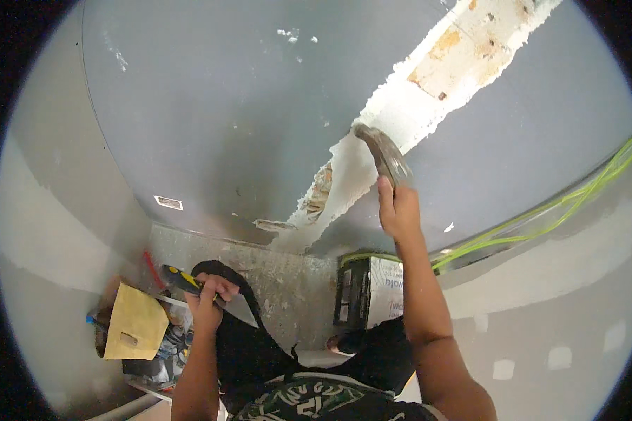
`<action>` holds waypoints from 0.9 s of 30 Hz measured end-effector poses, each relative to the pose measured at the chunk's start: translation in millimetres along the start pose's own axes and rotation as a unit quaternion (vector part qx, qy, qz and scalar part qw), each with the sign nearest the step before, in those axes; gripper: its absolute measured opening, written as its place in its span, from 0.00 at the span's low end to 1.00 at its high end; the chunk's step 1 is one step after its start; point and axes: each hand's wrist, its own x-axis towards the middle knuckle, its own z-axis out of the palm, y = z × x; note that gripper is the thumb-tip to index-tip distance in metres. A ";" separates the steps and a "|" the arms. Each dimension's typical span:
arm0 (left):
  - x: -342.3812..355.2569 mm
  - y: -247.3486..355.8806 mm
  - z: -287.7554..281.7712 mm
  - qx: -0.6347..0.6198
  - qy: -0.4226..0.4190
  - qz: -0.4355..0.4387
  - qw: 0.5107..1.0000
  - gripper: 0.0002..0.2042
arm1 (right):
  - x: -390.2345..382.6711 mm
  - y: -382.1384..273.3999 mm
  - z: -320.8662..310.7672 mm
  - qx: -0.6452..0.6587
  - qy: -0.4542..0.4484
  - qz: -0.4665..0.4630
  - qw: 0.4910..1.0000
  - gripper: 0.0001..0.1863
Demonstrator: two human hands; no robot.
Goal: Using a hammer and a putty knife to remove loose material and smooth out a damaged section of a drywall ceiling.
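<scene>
White wall strip [369, 137], our trowel-like tool [385, 151] near it
Right hand [400, 212] wraps this tool, left hand [214, 291] wraps knife handle [181, 278]; we should probably press evenly.

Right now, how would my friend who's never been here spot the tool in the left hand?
Start at the big gray wall with the slanting white strip, then look down and left to the person's left hand. It grips a tool with a black-and-yellow handle. That yellow sets it apart: the gray tool in the right hand, up at the white strip, shows none.
</scene>
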 end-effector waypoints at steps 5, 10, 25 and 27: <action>-1.3 3.6 4.2 -0.021 -0.008 -0.002 1.000 0.09 | -11.5 16.8 5.0 0.057 0.103 -0.088 0.989 0.22; -1.9 -6.5 -9.5 -0.009 0.003 -0.014 1.000 0.09 | -2.7 4.2 11.3 0.099 0.109 -0.075 0.986 0.22; -3.7 3.4 4.5 0.008 -0.006 -0.009 1.000 0.10 | 15.7 5.5 -8.8 0.001 0.061 -0.081 0.995 0.27; -0.1 0.6 0.5 0.037 -0.010 0.005 0.999 0.10 | 12.2 3.6 -5.0 -0.030 -0.029 0.053 0.998 0.20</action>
